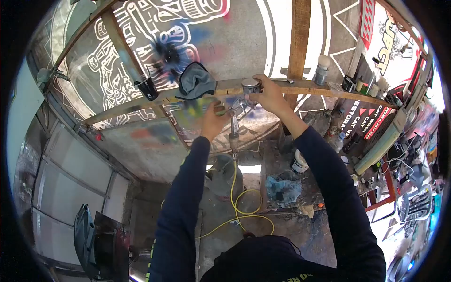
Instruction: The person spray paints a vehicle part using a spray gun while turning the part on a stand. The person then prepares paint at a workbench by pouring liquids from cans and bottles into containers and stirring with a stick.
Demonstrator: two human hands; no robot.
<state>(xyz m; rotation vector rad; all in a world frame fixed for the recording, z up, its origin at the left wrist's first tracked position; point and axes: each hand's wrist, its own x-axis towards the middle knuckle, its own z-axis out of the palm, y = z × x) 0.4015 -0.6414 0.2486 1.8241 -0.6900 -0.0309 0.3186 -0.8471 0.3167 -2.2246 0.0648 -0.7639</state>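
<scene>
A metallic spray gun [235, 123] is held up in front of the wooden rail, its handle pointing down to a yellow air hose [233, 192]. My left hand [214, 121] has its fingers curled at the left side of the gun's body. On the right, my right hand [271, 97] grips around the silver-topped cup [251, 84] above the gun. Part of the gun's body is hidden by fingers. A grey cloth cap or mask [197, 81] sits on the rail just left of my hands.
A dark cup [147, 88] hangs by the rail at left. Along the rail at right stand a bottle [322, 70] and several small containers. Below are a white tub [299, 162], a blue rag [283, 189] and a round tank [224, 176]. The hose loops across the floor.
</scene>
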